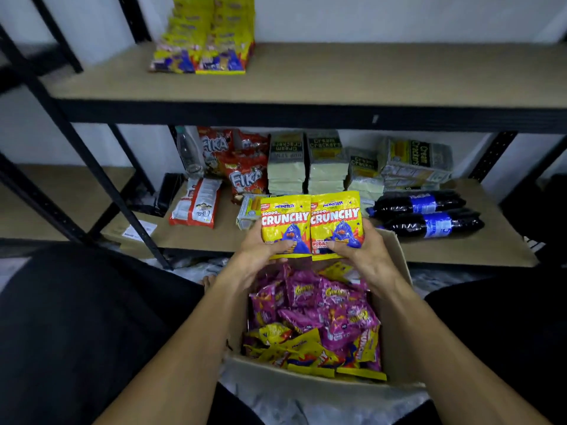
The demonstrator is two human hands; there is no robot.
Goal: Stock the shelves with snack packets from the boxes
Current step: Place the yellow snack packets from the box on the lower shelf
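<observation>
The black metal rack [92,167] with tan board shelves stands against a white wall [399,16]. Its upper board carries a stack of matching yellow packets [202,41] at the left. Below, the brown cardboard box [395,332] sits open, full of purple and yellow packets. Above it, two yellow "Crunchy" snack packets [283,222] are held side by side. The left hand [260,250] grips one and the right hand [365,253] the other. They are best lifted level and laid just beside that stack, labels outward.
</observation>
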